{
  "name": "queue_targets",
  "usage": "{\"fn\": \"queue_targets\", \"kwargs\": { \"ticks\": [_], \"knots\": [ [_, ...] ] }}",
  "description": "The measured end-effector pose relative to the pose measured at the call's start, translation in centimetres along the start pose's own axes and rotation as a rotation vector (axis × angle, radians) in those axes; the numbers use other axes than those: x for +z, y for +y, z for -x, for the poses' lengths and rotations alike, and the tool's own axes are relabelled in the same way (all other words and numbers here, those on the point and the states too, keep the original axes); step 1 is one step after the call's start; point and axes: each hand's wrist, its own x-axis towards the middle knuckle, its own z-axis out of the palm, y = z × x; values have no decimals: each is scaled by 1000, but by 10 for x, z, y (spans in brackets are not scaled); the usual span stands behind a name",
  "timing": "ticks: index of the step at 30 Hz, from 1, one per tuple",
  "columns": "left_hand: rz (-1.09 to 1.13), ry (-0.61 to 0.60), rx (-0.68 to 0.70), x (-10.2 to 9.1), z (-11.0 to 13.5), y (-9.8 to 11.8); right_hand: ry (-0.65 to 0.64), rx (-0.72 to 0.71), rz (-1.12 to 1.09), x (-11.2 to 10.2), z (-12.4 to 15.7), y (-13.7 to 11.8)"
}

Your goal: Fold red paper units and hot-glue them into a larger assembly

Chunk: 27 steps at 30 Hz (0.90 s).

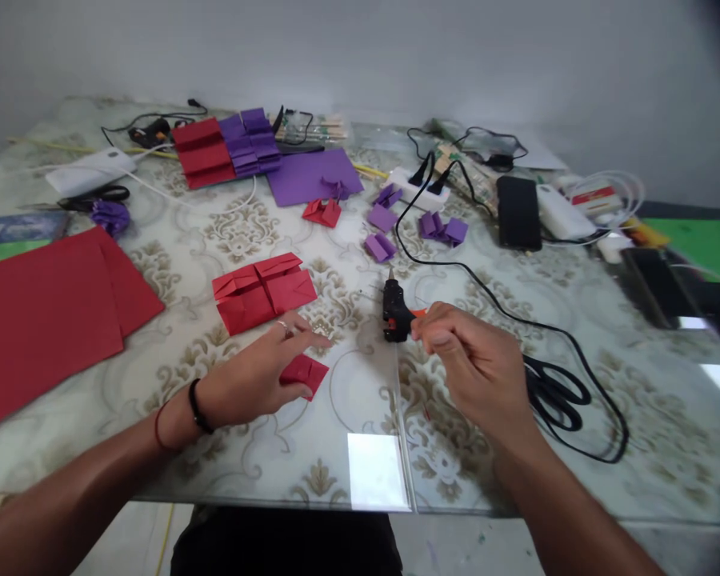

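My right hand (pixel 474 360) is closed round the orange-and-black handle of a glue gun (pixel 398 312), whose nozzle points away from me. A black cord trails off near that hand. My left hand (pixel 276 360) lies over a small folded red paper piece (pixel 307 373) with its fingers stretched out, and the palm hides part of the piece. The thumb is by the piece's lower edge; whether it presses on it I cannot tell. Just beyond the left hand is a larger folded red paper (pixel 265 293) with several flaps.
Red sheets (pixel 54 316) cover the left side. Folded purple pieces (pixel 444 230) and a small red one (pixel 322 212) sit farther back, near a white power strip (pixel 423 190). Scissors (pixel 99 197) lie at back left. A black phone (pixel 518 213) and coiled black cable (pixel 555 396) are at right.
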Motion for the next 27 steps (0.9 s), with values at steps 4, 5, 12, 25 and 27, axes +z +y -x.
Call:
{"fn": "queue_targets", "kwargs": {
  "ticks": [4, 5, 12, 25, 27],
  "knots": [
    [102, -24, -63, -7, -3, 2, -77, 105, 55, 5, -14, -19],
    [153, -12, -100, -9, -3, 2, -84, 132, 74, 8, -18, -21],
    [466, 208, -219, -14, -3, 7, -252, 216, -27, 30, -23, -18],
    [346, 137, -328, -13, -4, 18, -360, 264, -146, 49, -6, -29],
    [302, 119, -333, -14, -4, 17, -364, 280, -160, 48, -6, -29]
  ]
}}
